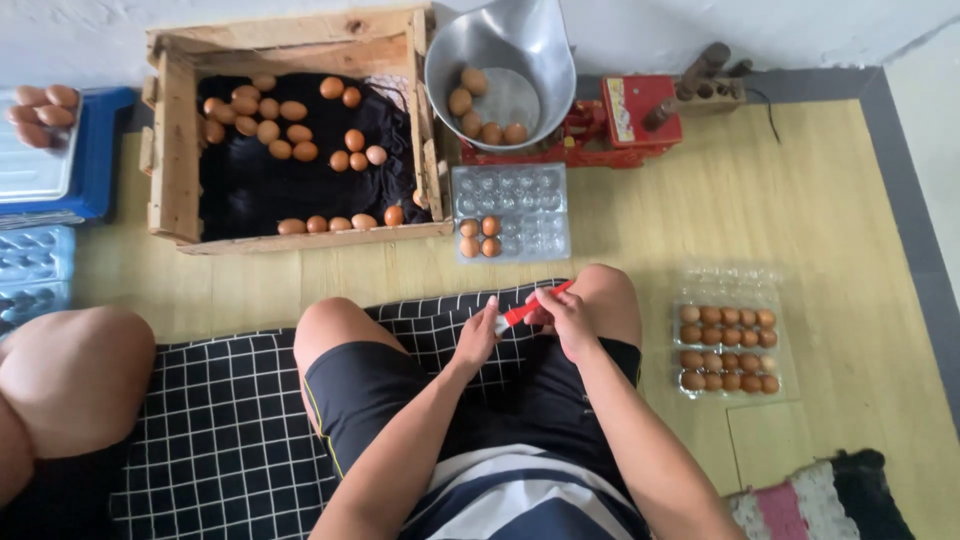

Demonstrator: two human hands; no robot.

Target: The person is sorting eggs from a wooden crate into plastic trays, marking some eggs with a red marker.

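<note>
I sit on a black checked mat [230, 420] with my knees up. My right hand [565, 315] grips a red marker [528, 308] over my lap. My left hand [480, 338] pinches the marker's white lower end. In front of my knees lies a clear plastic egg tray [512, 212] with three brown eggs [479, 237] in its near left cells. A steel scale pan [500, 60] behind it holds several eggs.
A wooden crate [290, 130] lined with black cloth holds several loose eggs. Filled clear egg cartons [728, 345] lie on the wood floor at right. A red scale [620, 120] stands by the wall. Another person's knee [70, 380] and blue trays [50, 160] are at left.
</note>
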